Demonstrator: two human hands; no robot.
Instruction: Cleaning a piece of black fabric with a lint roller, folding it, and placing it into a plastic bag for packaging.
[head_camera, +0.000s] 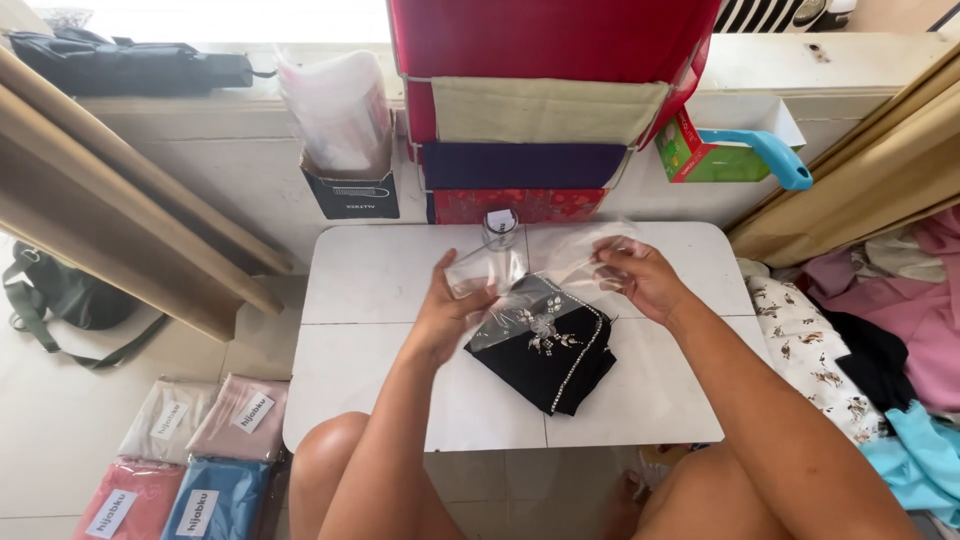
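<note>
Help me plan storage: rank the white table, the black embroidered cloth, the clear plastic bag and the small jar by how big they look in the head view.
1. white table
2. black embroidered cloth
3. clear plastic bag, similar to the cloth, so unsure
4. small jar

Black folded cloth (548, 350) edged in silver beading, with silvery floral embroidery. Clear plastic bag (520, 270) over a white table (370, 300). Pink, red, blue and beige packed scarves (195, 460) on the floor.
</note>
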